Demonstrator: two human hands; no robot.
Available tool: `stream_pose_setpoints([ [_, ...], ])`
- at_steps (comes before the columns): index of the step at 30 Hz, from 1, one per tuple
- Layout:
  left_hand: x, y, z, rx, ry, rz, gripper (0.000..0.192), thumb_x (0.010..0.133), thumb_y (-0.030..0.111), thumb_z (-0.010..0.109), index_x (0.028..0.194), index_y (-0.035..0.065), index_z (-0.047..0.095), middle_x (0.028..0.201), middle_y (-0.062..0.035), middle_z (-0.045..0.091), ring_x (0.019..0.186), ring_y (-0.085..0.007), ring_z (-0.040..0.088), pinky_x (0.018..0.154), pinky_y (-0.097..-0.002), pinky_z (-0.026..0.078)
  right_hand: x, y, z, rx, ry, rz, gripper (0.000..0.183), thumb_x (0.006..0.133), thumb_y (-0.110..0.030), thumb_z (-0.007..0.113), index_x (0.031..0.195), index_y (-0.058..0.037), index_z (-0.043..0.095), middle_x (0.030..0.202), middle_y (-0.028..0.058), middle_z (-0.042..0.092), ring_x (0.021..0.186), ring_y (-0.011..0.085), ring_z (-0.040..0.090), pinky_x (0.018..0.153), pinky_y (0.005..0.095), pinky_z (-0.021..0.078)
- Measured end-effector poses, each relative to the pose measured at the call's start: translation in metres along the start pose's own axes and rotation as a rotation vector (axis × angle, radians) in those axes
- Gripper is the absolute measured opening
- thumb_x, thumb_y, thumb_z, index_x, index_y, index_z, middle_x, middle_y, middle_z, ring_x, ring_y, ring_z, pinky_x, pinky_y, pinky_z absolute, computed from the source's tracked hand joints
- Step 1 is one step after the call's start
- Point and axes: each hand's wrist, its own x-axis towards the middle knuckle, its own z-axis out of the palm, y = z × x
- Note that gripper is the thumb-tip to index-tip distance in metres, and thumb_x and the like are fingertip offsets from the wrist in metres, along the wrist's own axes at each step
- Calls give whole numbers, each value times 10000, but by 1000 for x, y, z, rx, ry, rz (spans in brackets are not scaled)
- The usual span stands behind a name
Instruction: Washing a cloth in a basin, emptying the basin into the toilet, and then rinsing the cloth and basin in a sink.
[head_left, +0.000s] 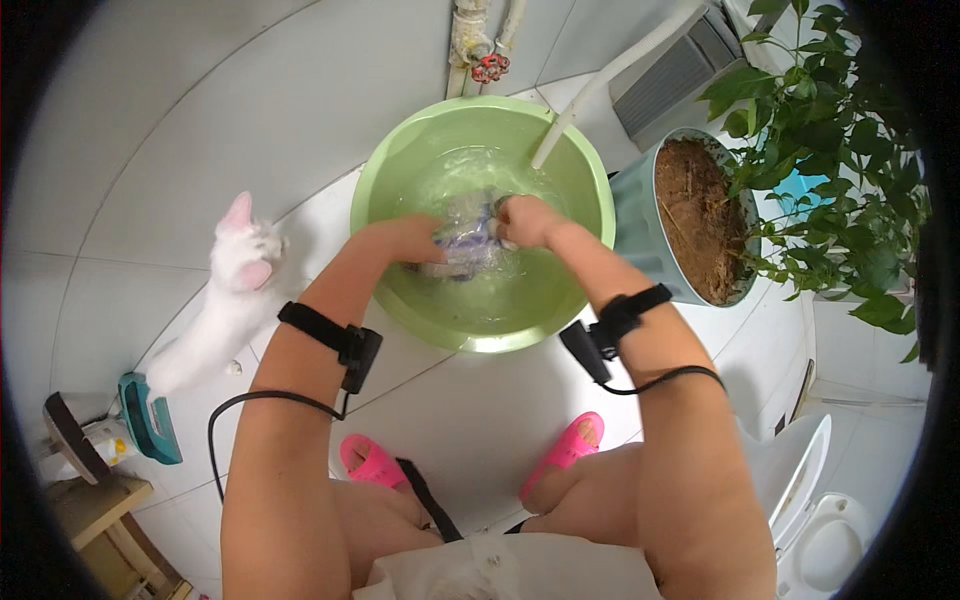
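A green plastic basin (480, 342) of water stands on the floor in front of me. In its water lies a crumpled, pale item with blue-purple patches (469, 236), possibly cloth or plastic; ripples blur it. My left hand (416, 240) is at the item's left side, partly under water, its fingers hidden. My right hand (525, 221) has its fingers curled at the item's upper right edge, closed on a part of it. A white corrugated hose (585, 97) reaches over the basin's upper right rim, its end inside.
A white cat (240, 300) stands left of the basin. At right is a potted plant in a grey-green pot (641, 225). Pipes with a red valve handle (490, 67) rise behind. A teal dustpan-like tool (150, 420) and wooden stool (105, 506) are lower left; a toilet (832, 540) is lower right.
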Motion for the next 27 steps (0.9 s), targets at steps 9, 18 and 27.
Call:
stream_pose_setpoints([
  [9,-11,55,-21,-659,344,355,381,784,191,634,1131,37,598,910,-73,654,817,-158,601,741,-315,483,-69,-43,-76,538,220,-290,160,850,-198,677,826,-40,665,782,-6,623,750,74,544,697,241,441],
  [18,-61,72,-59,-366,813,430,285,853,123,415,1033,-18,585,906,-146,637,831,-246,602,782,-343,466,-88,-59,-109,726,299,-318,230,892,-268,637,960,-50,657,852,-32,620,777,42,534,702,203,436],
  [27,-68,61,-75,286,1255,272,198,790,97,525,954,74,634,849,-157,619,795,-332,610,704,-432,479,-66,-43,-90,-60,733,-508,291,760,-41,619,1049,-6,606,883,129,591,802,259,614,702,371,500],
])
